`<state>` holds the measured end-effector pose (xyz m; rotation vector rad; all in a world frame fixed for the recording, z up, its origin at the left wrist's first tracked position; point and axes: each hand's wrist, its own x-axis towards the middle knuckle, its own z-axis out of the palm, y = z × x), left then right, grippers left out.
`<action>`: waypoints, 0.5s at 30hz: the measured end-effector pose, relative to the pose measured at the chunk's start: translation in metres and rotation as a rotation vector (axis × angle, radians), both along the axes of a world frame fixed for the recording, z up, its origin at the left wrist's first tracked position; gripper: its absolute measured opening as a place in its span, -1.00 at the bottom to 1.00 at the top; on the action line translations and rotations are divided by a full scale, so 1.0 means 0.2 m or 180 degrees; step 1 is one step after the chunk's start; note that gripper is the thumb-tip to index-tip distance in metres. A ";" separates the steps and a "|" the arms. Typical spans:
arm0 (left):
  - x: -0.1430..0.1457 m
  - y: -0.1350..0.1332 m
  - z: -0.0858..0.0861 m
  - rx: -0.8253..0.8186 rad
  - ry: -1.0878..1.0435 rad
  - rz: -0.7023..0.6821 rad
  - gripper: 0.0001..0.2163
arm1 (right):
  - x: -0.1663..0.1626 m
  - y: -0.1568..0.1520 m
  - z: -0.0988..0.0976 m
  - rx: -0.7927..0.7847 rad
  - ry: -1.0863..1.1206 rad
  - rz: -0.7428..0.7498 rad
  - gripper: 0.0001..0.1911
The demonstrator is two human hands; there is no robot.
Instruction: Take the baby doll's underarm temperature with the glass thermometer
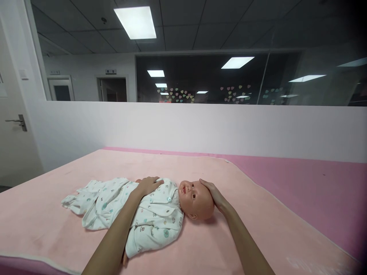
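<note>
A baby doll point(195, 202) lies on its back across the peach blanket point(252, 233), its head to the right. It wears a white printed top point(159, 225) and matching trousers point(106, 202) that stretch to the left. My left hand point(148, 186) rests flat on the doll's belly, fingers extended over the cloth. Against the crown of the doll's bald head lies my right hand point(213, 193), its fingers stretched along the top. One small doll hand point(125, 259) pokes out of the near sleeve, beside my left forearm.
Beneath the blanket is a pink padded surface point(309, 191), showing at the right and back. A low white wall point(200, 130) with a large window above it borders the far side. At the far left stands a door with a metal handle point(20, 122).
</note>
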<state>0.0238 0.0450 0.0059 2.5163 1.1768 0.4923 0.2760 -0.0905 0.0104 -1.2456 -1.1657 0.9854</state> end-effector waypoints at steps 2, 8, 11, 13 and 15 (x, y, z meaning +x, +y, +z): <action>0.00 0.00 0.00 -0.0024 -0.0031 0.0003 -0.51 | -0.01 -0.01 0.01 0.0011 0.0009 0.0034 -0.53; 0.00 -0.01 0.00 -0.0049 -0.0054 0.0019 -0.52 | 0.00 0.04 -0.01 0.0674 -0.0183 -0.0665 -0.61; 0.00 0.00 0.00 -0.0021 -0.0056 -0.0020 -0.51 | 0.01 0.05 -0.01 0.0917 -0.0216 -0.1020 -0.58; 0.00 0.00 0.00 0.0002 -0.0040 -0.0037 -0.51 | 0.01 0.04 0.00 0.0921 -0.0191 -0.0973 -0.58; 0.00 -0.01 0.00 0.0033 0.0001 -0.0034 -0.52 | -0.01 0.03 0.00 0.0772 -0.0202 -0.0618 -0.61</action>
